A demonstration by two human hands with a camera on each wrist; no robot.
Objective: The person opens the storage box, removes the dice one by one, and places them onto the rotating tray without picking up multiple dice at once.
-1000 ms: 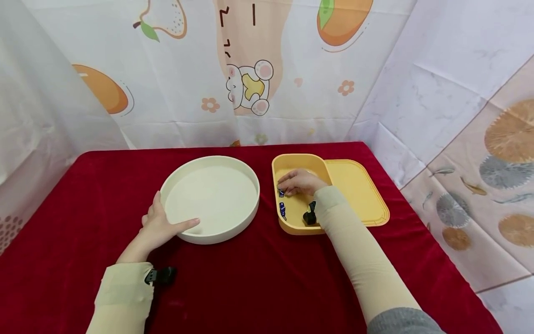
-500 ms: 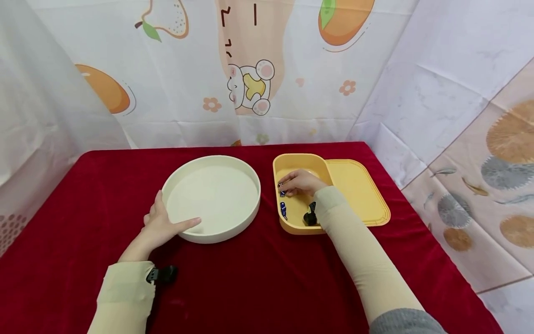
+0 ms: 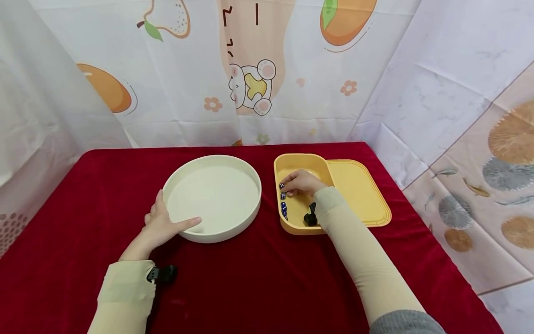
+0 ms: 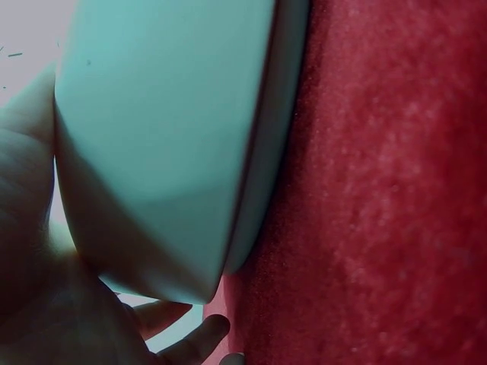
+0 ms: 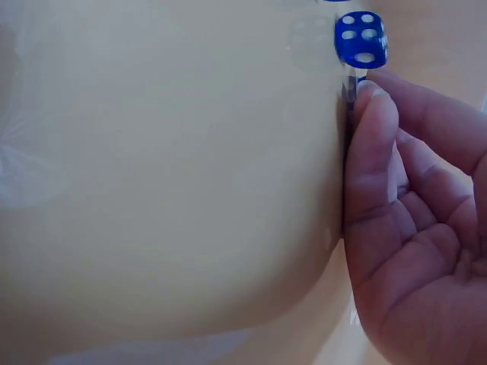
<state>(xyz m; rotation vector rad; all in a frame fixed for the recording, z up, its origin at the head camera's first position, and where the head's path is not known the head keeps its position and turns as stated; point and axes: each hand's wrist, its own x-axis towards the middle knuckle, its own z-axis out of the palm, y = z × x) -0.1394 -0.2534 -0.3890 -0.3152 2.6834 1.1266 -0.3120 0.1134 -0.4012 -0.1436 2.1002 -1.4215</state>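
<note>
Lining up the blue dice [image 3: 283, 205] inside the yellow box [image 3: 300, 162] seems in hand: the right hand's [image 3: 303, 183] fingers nearly meet at the farthest die [image 3: 282, 185], pinch unclear, the left hand's [image 3: 158, 226] spread against the white tray [image 3: 217, 195], and the next move probably calls for gentle squaring-up.

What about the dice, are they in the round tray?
No, the blue dice are inside the yellow box, along its left wall.

Blue, white-pipped dice [image 3: 283, 205] line the nine-o'clock side inside a yellow box [image 3: 302, 230]. At its nine o'clock, a round cream tray [image 3: 212, 199] lies flat.
</note>
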